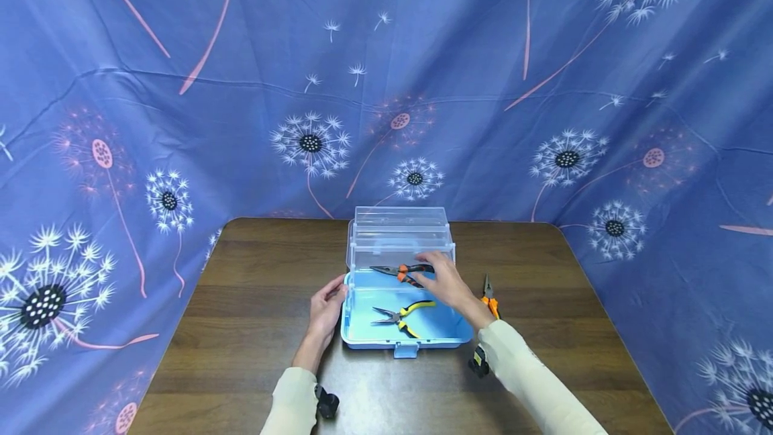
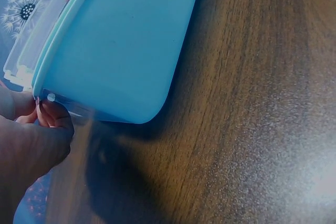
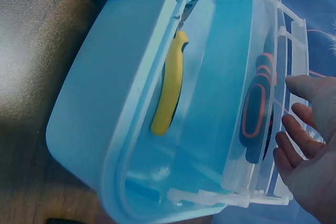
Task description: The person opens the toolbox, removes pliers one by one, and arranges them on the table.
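Observation:
A light-blue toolbox (image 1: 370, 342) stands on the table with its clear trays raised toward the back. My left hand (image 1: 326, 306) pinches the box's back left rim between thumb and fingers, as the left wrist view shows. In a clear tray (image 3: 239, 169) lie long-nose pliers with black and orange handles (image 1: 403, 272). Right beside those handles is my right hand (image 3: 315, 140), its fingers loosely bent and nothing between them. Yellow-handled pliers (image 1: 401, 316) rest on the box floor, jaws pointing left.
Orange-handled pliers (image 1: 488, 291) lie on the wooden table (image 1: 253, 301) right of the box, partly covered by my right forearm. A blue latch (image 1: 406, 350) sticks out at the box's front. Behind the table hangs a blue dandelion-print cloth (image 1: 253, 126).

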`<state>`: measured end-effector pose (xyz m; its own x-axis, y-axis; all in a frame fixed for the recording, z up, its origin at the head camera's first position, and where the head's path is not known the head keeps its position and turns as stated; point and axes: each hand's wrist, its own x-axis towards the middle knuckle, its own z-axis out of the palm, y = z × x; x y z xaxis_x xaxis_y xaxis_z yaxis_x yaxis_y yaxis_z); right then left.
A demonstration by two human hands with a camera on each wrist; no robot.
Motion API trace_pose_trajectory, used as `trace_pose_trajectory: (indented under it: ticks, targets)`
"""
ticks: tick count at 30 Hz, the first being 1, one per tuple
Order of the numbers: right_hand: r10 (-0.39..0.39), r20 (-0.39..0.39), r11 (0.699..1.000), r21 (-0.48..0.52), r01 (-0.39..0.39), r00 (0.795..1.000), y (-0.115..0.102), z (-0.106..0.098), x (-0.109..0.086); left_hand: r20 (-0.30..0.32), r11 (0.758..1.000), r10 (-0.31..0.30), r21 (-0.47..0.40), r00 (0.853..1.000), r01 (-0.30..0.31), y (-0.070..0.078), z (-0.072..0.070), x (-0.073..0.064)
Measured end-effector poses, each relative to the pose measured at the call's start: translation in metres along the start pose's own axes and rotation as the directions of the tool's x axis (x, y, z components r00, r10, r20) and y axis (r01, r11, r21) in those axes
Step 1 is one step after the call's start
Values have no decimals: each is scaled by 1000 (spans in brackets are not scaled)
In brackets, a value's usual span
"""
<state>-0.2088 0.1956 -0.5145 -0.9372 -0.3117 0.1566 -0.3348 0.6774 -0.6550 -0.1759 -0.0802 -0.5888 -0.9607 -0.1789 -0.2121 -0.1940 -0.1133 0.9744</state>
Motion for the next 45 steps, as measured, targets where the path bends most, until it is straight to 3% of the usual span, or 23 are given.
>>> trace_pose_trajectory:
  ticks: [7, 13, 23, 32, 37, 45]
  targets:
    - [67, 100, 998, -12, -66, 993, -1, 7, 5, -5, 1000, -1, 19, 1000, 1, -1, 2, 0]
    - [44, 160, 999, -27, -40, 986, -3, 10, 10, -3, 1000, 9, 8, 1000, -9, 0, 2, -1]
    - [-90, 169, 980, -160, 117, 981, -17, 13, 19, -9, 1000, -8, 22, 1000, 8, 0, 0, -1]
    - [-175, 213, 950, -222, 222, 961, -25, 11, 24, -7, 1000, -10, 20, 1000, 10, 1, 2, -3]
    - [-184, 205, 938, -257, 234, 961, -25, 11, 23, -9, 1000, -10, 15, 1000, 10, 0, 2, -4]
    - [-183, 120, 949, -238, 207, 976, -26, 0, 19, -10, 1000, -4, 28, 1000, 5, 0, 2, -2]
